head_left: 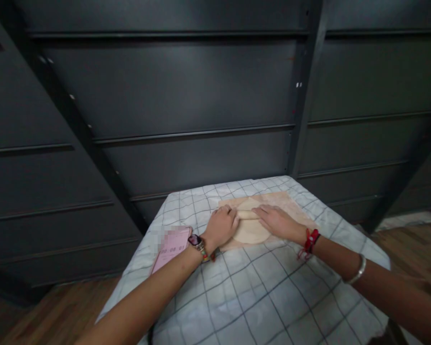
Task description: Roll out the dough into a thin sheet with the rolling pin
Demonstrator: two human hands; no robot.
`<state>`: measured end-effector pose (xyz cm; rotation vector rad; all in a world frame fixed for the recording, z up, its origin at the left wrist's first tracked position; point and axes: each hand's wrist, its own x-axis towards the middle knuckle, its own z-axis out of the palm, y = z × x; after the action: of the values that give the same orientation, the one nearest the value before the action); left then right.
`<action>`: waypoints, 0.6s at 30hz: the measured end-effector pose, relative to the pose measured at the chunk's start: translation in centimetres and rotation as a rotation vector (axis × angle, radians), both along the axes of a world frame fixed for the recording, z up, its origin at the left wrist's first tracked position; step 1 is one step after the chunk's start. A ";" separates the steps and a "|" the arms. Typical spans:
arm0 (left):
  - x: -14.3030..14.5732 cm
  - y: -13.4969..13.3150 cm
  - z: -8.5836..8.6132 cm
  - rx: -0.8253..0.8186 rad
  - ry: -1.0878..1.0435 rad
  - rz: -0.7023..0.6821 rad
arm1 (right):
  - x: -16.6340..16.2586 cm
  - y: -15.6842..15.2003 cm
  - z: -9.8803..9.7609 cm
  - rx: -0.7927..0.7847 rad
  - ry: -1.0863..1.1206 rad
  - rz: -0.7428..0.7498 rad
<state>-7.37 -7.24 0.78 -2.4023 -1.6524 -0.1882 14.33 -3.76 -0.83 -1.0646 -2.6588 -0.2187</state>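
A flat round of pale dough (251, 232) lies on a light wooden board (294, 203) on a table covered with a checked cloth (258, 292). A pale rolling pin (249, 214) rests across the dough. My left hand (221, 225) is curled over the pin's left end. My right hand (278, 221) lies flat with fingers stretched over the pin's right end. A watch and beaded band sit on my left wrist, red threads and a silver bangle on my right arm.
A pink phone (172, 247) with a lit screen lies on the cloth left of my left wrist. Dark metal panelling (187, 96) rises right behind the table. Wooden floor (413, 239) shows on both sides.
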 end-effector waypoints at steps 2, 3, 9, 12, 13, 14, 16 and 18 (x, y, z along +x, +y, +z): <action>0.0 -0.1 -0.1 0.000 -0.012 0.058 | -0.1 0.4 0.0 0.004 -0.014 0.001; 0.1 -0.3 -0.2 -0.001 -0.024 0.082 | -0.1 0.8 -0.1 -0.002 -0.013 0.011; 0.3 -0.1 -1.5 0.033 -0.063 0.149 | -0.9 4.2 -0.8 -0.106 0.027 0.060; 0.1 1.2 -2.1 0.093 -0.098 0.148 | -1.8 5.7 -0.8 -0.141 -0.004 0.043; 0.0 1.8 -2.2 0.092 -0.108 0.155 | -2.2 6.1 -0.7 -0.152 -0.014 0.033; -0.2 2.3 -2.2 0.079 -0.114 0.165 | -2.6 6.5 -0.5 -0.161 -0.023 0.026; -0.4 3.3 -2.1 0.031 -0.116 0.188 | -3.3 7.1 -0.2 -0.162 -0.035 0.011; -0.7 4.2 -1.9 -0.025 -0.124 0.221 | -4.0 7.8 0.1 -0.150 -0.035 -0.014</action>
<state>-8.05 -3.09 -1.13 -2.2437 -1.9705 -0.2858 10.34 4.00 -0.71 -1.1339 -2.7363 -0.0411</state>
